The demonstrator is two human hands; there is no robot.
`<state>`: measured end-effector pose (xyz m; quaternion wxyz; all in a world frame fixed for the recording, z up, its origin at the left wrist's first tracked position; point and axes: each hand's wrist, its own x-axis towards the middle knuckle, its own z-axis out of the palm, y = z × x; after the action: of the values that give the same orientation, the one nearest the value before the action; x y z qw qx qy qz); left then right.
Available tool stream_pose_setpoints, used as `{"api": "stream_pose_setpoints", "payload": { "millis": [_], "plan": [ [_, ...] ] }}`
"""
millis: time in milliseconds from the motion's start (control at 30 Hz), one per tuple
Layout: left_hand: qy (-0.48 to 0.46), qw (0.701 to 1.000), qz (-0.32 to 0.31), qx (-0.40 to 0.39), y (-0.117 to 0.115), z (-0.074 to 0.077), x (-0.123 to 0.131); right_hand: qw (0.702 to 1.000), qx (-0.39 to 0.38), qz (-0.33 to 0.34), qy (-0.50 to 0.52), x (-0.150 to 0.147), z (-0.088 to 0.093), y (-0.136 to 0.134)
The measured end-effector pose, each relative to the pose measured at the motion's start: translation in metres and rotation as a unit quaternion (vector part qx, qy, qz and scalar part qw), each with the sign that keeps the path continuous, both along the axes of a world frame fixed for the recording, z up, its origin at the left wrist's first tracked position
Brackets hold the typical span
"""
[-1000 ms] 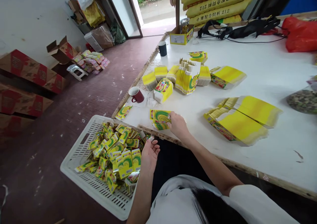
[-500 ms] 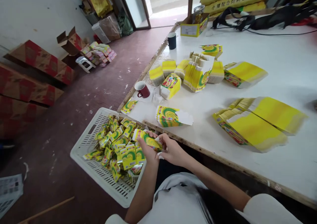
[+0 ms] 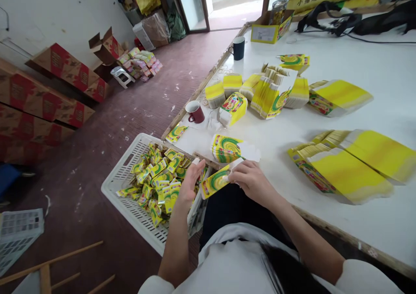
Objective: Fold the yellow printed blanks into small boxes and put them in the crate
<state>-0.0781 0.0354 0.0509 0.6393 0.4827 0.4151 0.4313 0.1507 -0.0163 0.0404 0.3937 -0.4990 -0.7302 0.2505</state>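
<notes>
My right hand [image 3: 249,176] grips a yellow and green printed carton [image 3: 214,182] by its white-flapped end, above my lap at the table edge. The carton looks flat, though I cannot tell fully. To its left, my left hand [image 3: 191,180] is open, fingers stretched upward, apart from the carton. Below and beyond that hand, a white plastic basket [image 3: 114,185] holds many filled-looking small yellow cartons [image 3: 158,167]. Just past the right hand, a fanned stack of flat cartons [image 3: 225,149] lies on the white table [image 3: 269,151].
A maroon mug [image 3: 196,113] and a dark mug [image 3: 238,49] stand near the table's left edge. Bundles of yellow cartons [image 3: 344,95] lie across the table. Red-and-brown boxes [image 3: 48,99] are stacked by the wall. A wooden frame [image 3: 45,276] is on the floor at lower left.
Earlier both hands were together on a carton over the basket's edge. Now my left hand is off and open, and my right hand holds a carton farther right. The view has shifted slightly.
</notes>
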Motion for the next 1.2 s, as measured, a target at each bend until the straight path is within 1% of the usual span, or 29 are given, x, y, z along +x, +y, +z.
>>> {"api": "stream_pose_setpoints", "payload": {
  "millis": [33, 67, 100, 133, 167, 200, 233, 267, 300, 333, 400, 433, 467, 500, 533, 600, 667, 700, 733, 767, 833, 900, 933, 1000, 1067, 1200],
  "plan": [
    [0.056, 0.997, -0.052, 0.008, -0.001, 0.003, -0.001, 1.0, 0.02, 0.017, -0.016, -0.003, 0.002, -0.001],
    [0.119, 0.988, -0.096, 0.019, -0.003, 0.004, 0.0, 0.999, 0.042, 0.024, -0.015, -0.007, 0.003, -0.002],
    [0.18, 0.975, -0.13, 0.033, -0.007, 0.005, 0.004, 0.998, 0.065, 0.011, 0.004, -0.012, 0.003, -0.002],
    [0.229, 0.961, -0.145, 0.05, -0.011, 0.004, 0.01, 0.995, 0.083, -0.027, 0.041, -0.018, 0.002, -0.002],
    [0.265, 0.952, -0.138, 0.071, -0.015, 0.002, 0.017, 0.988, 0.088, -0.085, 0.093, -0.024, 0.0, -0.001],
    [0.291, 0.945, -0.116, 0.094, -0.019, 0.0, 0.023, 0.974, 0.076, -0.149, 0.156, -0.03, -0.002, 0.0],
    [0.307, 0.94, -0.086, 0.118, -0.022, -0.003, 0.029, 0.953, 0.043, -0.198, 0.227, -0.034, -0.005, 0.002],
    [0.317, 0.936, -0.061, 0.14, -0.025, -0.006, 0.034, 0.928, -0.009, -0.219, 0.301, -0.038, -0.008, 0.003],
    [0.321, 0.932, -0.042, 0.161, -0.027, -0.01, 0.037, 0.902, -0.073, -0.207, 0.371, -0.041, -0.011, 0.005],
    [0.318, 0.93, -0.032, 0.179, -0.029, -0.013, 0.039, 0.876, -0.14, -0.164, 0.431, -0.042, -0.014, 0.007],
    [0.299, 0.933, -0.032, 0.199, -0.03, -0.018, 0.04, 0.828, -0.244, -0.048, 0.503, -0.041, -0.018, 0.01],
    [0.289, 0.935, -0.033, 0.204, -0.03, -0.02, 0.039, 0.813, -0.274, -0.007, 0.513, -0.04, -0.02, 0.011],
    [0.282, 0.936, -0.03, 0.206, -0.03, -0.022, 0.038, 0.811, -0.286, 0.013, 0.511, -0.038, -0.021, 0.013],
    [0.281, 0.937, -0.025, 0.208, -0.029, -0.022, 0.037, 0.82, -0.284, 0.012, 0.498, -0.035, -0.022, 0.014],
    [0.283, 0.936, -0.021, 0.207, -0.028, -0.022, 0.037, 0.836, -0.271, -0.002, 0.477, -0.034, -0.023, 0.015],
    [0.292, 0.936, -0.024, 0.195, -0.025, -0.022, 0.037, 0.88, -0.224, -0.016, 0.419, -0.031, -0.023, 0.015],
    [0.277, 0.947, -0.029, 0.159, -0.022, -0.021, 0.038, 0.923, -0.167, 0.017, 0.347, -0.031, -0.022, 0.013],
    [0.255, 0.957, -0.024, 0.136, -0.021, -0.021, 0.04, 0.939, -0.14, 0.041, 0.312, -0.031, -0.022, 0.011],
    [0.23, 0.966, -0.014, 0.116, -0.02, -0.021, 0.042, 0.951, -0.118, 0.058, 0.281, -0.031, -0.022, 0.009],
    [0.209, 0.972, 0.001, 0.104, -0.02, -0.021, 0.044, 0.959, -0.1, 0.059, 0.257, -0.032, -0.023, 0.007],
    [0.205, 0.972, 0.037, 0.109, -0.019, -0.021, 0.045, 0.97, -0.077, 0.014, 0.231, -0.031, -0.028, 0.005],
    [0.243, 0.958, 0.064, 0.135, -0.019, -0.018, 0.044, 0.975, -0.066, -0.029, 0.211, -0.028, -0.035, 0.006],
    [0.267, 0.95, 0.067, 0.147, -0.019, -0.016, 0.042, 0.978, -0.063, -0.031, 0.196, -0.026, -0.038, 0.006],
    [0.305, 0.937, 0.054, 0.162, -0.018, -0.01, 0.035, 0.986, -0.066, 0.003, 0.151, -0.02, -0.044, 0.007],
    [0.325, 0.93, 0.023, 0.173, -0.016, -0.004, 0.027, 0.991, -0.072, 0.044, 0.107, -0.014, -0.045, 0.007],
    [0.337, 0.92, -0.032, 0.196, -0.014, 0.002, 0.017, 0.99, -0.07, 0.094, 0.074, 0.001, -0.033, 0.007]
  ]
}}
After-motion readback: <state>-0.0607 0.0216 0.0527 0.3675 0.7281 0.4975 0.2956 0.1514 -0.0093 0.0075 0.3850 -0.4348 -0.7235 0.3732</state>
